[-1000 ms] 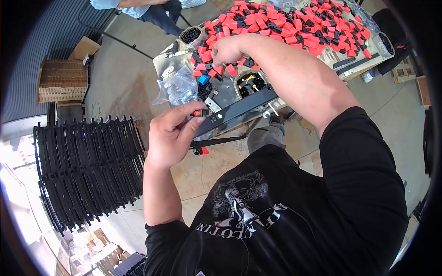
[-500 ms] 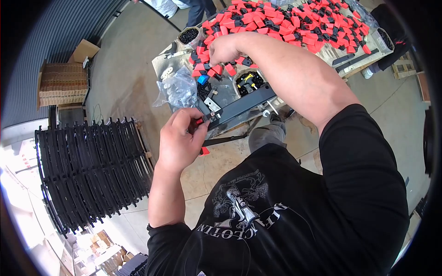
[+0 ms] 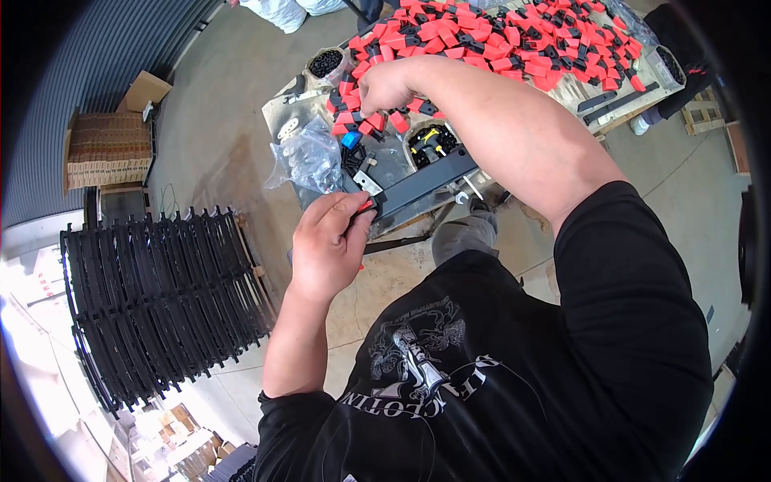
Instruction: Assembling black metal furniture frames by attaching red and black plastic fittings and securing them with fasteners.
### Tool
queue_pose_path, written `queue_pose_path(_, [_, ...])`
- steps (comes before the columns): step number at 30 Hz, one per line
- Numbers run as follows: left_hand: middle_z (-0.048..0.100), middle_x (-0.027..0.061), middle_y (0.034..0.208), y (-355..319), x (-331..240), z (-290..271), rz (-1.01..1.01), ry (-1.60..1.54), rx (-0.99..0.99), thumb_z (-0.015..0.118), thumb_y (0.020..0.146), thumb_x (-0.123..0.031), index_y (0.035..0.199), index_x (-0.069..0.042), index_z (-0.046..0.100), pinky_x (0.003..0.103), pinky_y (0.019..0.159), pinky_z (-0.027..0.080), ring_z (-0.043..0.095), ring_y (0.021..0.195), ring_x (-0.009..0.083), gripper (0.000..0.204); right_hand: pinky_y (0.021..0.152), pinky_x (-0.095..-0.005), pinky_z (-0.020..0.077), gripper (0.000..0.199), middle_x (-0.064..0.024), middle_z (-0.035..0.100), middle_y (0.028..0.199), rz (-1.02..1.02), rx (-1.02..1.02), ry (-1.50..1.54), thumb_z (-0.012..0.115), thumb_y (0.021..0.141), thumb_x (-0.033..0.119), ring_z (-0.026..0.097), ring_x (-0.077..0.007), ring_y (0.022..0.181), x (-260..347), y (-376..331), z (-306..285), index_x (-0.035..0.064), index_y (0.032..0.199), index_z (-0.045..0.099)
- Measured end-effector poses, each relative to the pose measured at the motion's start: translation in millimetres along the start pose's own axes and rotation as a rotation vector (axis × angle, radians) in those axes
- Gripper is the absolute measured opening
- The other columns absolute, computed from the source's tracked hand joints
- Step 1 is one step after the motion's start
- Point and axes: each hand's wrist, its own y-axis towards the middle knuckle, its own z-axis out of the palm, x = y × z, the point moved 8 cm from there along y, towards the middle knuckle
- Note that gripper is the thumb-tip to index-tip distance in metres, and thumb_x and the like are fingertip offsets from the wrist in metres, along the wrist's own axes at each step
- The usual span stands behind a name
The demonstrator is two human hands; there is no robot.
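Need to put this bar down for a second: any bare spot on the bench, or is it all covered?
The far half of the bench is crowded with the heap of red and black parts. The right hand reaches into its near edge. The small bare metal patch between the clear plastic bag and the black bar is free. The left hand holds the bar's end.

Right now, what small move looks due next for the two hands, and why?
Probably the right hand lifts one red-and-black part off the pile and carries it toward the black bar. It rests on the pile's near edge, while the left hand already pinches a red piece against the bar's end.
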Motion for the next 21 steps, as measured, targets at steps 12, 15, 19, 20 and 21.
queue_pose_path(12, [0.066, 0.0172, 0.118, -23.0, -14.0, 15.0, 0.177, 0.368, -0.063, 0.069, 0.090, -0.007, 0.138, -0.001, 0.056, 0.044, 0.092, 0.047, 0.063, 0.103, 0.0349, 0.050, 0.065, -0.0387, 0.0524, 0.048, -0.0107, 0.072, 0.101, 0.017, 0.020, -0.021, 0.073, 0.088, 0.035, 0.066, -0.0219, 0.078, -1.8, -0.7, 1.6, 0.0032, 0.123, 0.068])
queue_pose_path(15, [0.065, 0.0183, 0.122, -26.5, -11.3, 15.9, 0.167, 0.384, -0.071, 0.069, 0.090, -0.007, 0.140, 0.000, 0.055, 0.045, 0.095, 0.045, 0.062, 0.107, 0.0355, 0.052, 0.065, -0.0385, 0.0524, 0.048, -0.0111, 0.072, 0.101, 0.012, 0.007, 0.009, 0.073, 0.088, 0.035, 0.066, -0.0220, 0.077, -1.0, -1.6, 0.7, 0.0034, 0.124, 0.068])
queue_pose_path(19, [0.064, 0.0199, 0.127, -21.6, -11.5, 9.8, 0.169, 0.331, -0.058, 0.073, 0.087, -0.009, 0.141, 0.002, 0.053, 0.044, 0.097, 0.046, 0.061, 0.110, 0.0358, 0.059, 0.065, -0.0383, 0.0526, 0.048, -0.0112, 0.072, 0.101, 0.009, 0.006, -0.003, 0.073, 0.088, 0.036, 0.066, -0.0221, 0.079, -1.8, 2.8, 1.9, 0.0034, 0.124, 0.068])
queue_pose_path(20, [0.064, 0.0199, 0.127, -18.8, -13.8, 8.0, 0.171, 0.330, -0.057, 0.073, 0.087, -0.009, 0.141, 0.002, 0.053, 0.044, 0.097, 0.046, 0.061, 0.110, 0.0358, 0.059, 0.066, -0.0383, 0.0528, 0.048, -0.0113, 0.072, 0.101, -0.002, 0.008, -0.006, 0.073, 0.088, 0.036, 0.067, -0.0222, 0.079, -0.7, 3.2, 1.2, 0.0035, 0.124, 0.068])
queue_pose_path(21, [0.064, 0.0195, 0.128, -14.9, -14.1, 0.7, 0.128, 0.222, -0.103, 0.076, 0.084, -0.011, 0.141, 0.002, 0.053, 0.045, 0.097, 0.047, 0.061, 0.111, 0.0359, 0.063, 0.066, -0.0383, 0.0528, 0.048, -0.0113, 0.072, 0.101, -0.001, 0.007, -0.006, 0.073, 0.088, 0.036, 0.067, -0.0222, 0.079, -0.7, 3.5, 0.5, 0.0035, 0.124, 0.068])
